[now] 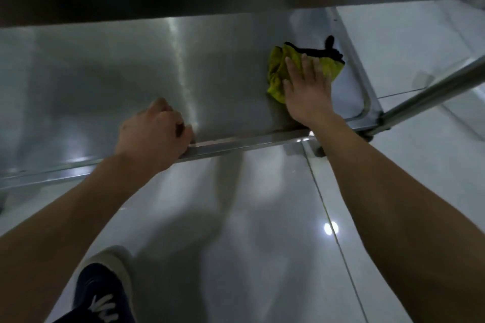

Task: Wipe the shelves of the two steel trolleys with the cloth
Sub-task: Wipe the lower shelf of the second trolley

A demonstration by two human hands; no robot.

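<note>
Pressing the yellow cloth [278,71] flat with spread fingers [305,65], the right hand [305,89] works near the shelf [131,73] corner; the left hand [154,134], fingers curled, grips the shelf's front edge. Bunched cloth may skip that corner.

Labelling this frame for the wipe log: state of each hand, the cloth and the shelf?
right hand: fingers straight, pressing flat on the cloth
left hand: fingers curled, gripping the front edge of the shelf
cloth: yellow, crumpled, lying on the shelf near its right end, partly under the palm
shelf: bare steel, glare streak on it
</note>
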